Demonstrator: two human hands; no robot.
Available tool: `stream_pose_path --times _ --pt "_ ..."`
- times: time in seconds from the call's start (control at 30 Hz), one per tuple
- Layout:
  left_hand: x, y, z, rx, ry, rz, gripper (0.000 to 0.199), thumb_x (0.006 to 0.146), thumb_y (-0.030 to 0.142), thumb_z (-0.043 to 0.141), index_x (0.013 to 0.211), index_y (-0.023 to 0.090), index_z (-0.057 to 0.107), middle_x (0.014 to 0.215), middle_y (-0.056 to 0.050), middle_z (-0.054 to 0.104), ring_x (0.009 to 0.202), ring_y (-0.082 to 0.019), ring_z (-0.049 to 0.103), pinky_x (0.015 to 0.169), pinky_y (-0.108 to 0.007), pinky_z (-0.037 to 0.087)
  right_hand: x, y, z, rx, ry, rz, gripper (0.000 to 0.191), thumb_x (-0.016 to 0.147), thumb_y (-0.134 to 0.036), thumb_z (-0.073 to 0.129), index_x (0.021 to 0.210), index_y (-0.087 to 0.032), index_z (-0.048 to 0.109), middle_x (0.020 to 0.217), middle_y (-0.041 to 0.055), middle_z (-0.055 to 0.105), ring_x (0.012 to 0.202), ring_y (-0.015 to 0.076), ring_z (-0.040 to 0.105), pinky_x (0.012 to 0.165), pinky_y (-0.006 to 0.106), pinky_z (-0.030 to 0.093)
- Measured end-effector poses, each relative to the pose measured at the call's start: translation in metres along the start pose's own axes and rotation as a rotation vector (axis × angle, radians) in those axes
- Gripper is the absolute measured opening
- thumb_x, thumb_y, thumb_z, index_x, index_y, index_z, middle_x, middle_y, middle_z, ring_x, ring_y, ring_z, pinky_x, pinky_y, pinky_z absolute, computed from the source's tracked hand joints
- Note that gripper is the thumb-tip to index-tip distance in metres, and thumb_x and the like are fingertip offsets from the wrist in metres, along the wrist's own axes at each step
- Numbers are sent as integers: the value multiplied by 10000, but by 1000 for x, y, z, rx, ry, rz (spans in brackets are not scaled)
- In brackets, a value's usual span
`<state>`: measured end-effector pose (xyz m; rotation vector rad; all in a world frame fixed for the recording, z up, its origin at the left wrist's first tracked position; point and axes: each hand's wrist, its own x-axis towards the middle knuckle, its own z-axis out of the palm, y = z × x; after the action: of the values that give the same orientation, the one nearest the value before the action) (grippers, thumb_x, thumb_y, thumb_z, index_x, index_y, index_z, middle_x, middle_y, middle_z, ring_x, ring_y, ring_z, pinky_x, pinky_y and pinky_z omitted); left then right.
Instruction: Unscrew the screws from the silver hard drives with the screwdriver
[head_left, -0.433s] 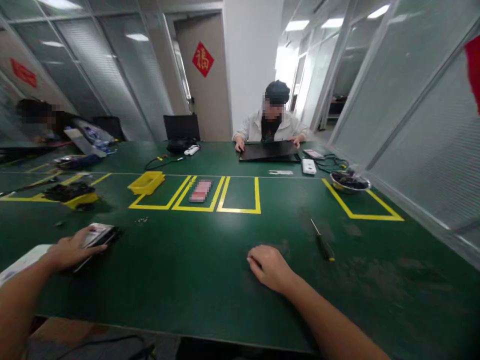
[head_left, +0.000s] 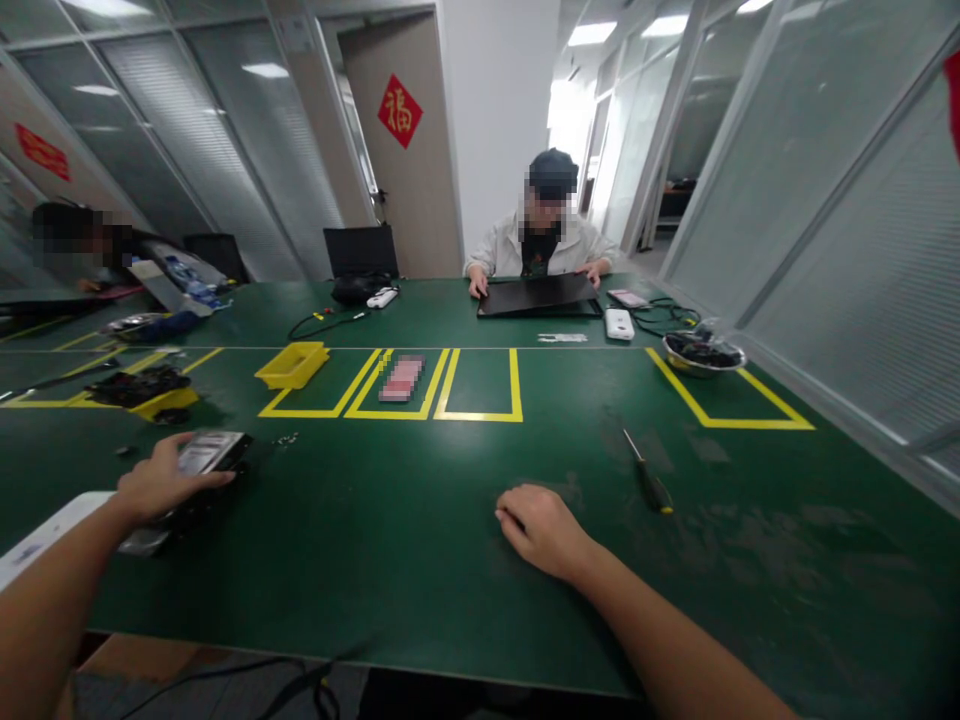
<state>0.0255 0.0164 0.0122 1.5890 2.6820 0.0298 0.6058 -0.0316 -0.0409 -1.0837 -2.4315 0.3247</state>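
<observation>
At the left of the table my left hand grips a hard drive, thumb on the near side and fingers over the far side. The drive is tilted, with its pale label facing up. Under that hand lies another dark and silver piece, mostly covered. My right hand rests on the green table, fingers curled in and nothing visible in them. A screwdriver with a black and yellow handle lies to its right. Several tiny metal bits are scattered just beyond the hard drive.
Yellow tape outlines a phone beside a yellow tray. A bowl of dark parts stands right; a heaped yellow bin is left. A white box lies by my left forearm. Opposite, a person holds a black panel.
My left hand has raised the hard drive slightly and shifted right and away, showing more of the piece beneath. My right hand stays resting in place. The view has tipped slightly.
</observation>
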Motion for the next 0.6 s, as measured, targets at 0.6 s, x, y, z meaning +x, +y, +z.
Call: stream_pose_path --times 0.6 --pt "-140 310 24 -29 -167 629 1014 601 769 623 1464 316 342 1204 -184 542 1098 -411 539 861 -510 440 2 7 -2 -10 15 20 136 937 -212 477 878 -176 593 811 39 633 767 166 560 732 284 405"
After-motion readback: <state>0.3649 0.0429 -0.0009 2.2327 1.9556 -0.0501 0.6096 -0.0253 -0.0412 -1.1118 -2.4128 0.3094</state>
